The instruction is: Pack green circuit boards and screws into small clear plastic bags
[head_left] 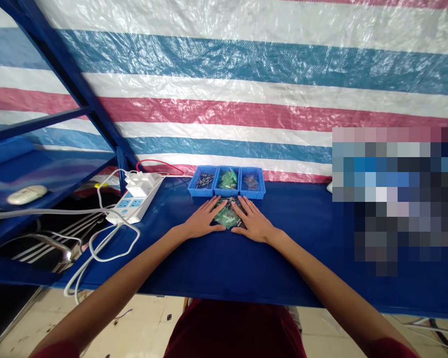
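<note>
Backdrop: A striped sheet (224, 107) in white, blue and red stands behind the table.
Work surface: The blue table (209, 268) supports the bins, the pile and both hands.
Container row: Three blue bins stand side by side at the far edge, against the sheet.
Power supply: A white power strip (130, 210) lies left of the bins, with plugs fitted.
Left hand (205, 220): Palm down at the pile's left side; fingers apart, thumb over its near edge.
Right hand (257, 223): Palm down at the pile's right side; fingers apart, fingertips at its edge.
Mixed pile (227, 218): On the table between the hands, just in front of the bins; green pieces and dark, slim parts.
Left bin (199, 194): Dark, slim parts, loosely heaped.
Middle bin (226, 192): Green pieces, heaped.
Right bin (252, 195): Greyish flat pieces, low in the bin.
</note>
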Tool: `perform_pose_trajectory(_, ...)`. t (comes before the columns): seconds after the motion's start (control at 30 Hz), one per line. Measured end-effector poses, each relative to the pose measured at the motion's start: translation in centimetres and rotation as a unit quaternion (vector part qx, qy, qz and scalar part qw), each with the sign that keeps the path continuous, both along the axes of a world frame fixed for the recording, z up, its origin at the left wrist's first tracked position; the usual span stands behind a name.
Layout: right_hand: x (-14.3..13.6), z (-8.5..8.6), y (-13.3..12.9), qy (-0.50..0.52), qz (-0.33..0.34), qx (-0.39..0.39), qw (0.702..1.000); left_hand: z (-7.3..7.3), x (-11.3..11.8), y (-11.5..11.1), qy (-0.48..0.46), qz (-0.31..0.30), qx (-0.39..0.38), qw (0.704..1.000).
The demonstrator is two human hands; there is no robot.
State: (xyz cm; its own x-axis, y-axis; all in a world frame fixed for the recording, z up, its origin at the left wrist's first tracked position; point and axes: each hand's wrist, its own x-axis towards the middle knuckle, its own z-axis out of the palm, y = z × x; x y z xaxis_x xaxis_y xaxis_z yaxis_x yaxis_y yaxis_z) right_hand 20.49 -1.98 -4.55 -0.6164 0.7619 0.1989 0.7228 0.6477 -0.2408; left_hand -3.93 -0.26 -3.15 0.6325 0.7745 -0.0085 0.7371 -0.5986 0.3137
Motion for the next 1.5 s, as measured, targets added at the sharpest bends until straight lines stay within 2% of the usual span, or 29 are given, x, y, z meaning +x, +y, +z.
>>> perform_pose_trajectory(0.27,-0.9,-0.2,1.0,-0.011,-0.022,-0.036,0.999,0.4,-0.2,0.6,-0.043,-0.006,-0.036,0.998)
perform_pose_trajectory(0.57,-1.4,0.1,0.5,-0.022,-0.050,-0.026,0.998,-0.3,0.5,0.5,-0.001,0.028,-0.009,1.000)
perform_pose_trajectory(0.77,-1.0,0.1,0.5,-0.018,-0.011,-0.028,0.999,-0.9,0.3,0.5,-0.046,0.057,0.000,0.997)
perform_pose_trajectory(1.1,-1.9,-0.2,0.7,-0.015,-0.047,-0.028,0.998,-0.8,0.7,0.4,-0.090,0.025,-0.010,0.996)
perform_pose_trajectory(1.5,-2.3,-0.5,0.9,0.018,-0.037,-0.011,0.999,-1.3,1.5,0.1,-0.116,0.039,-0.002,0.992)
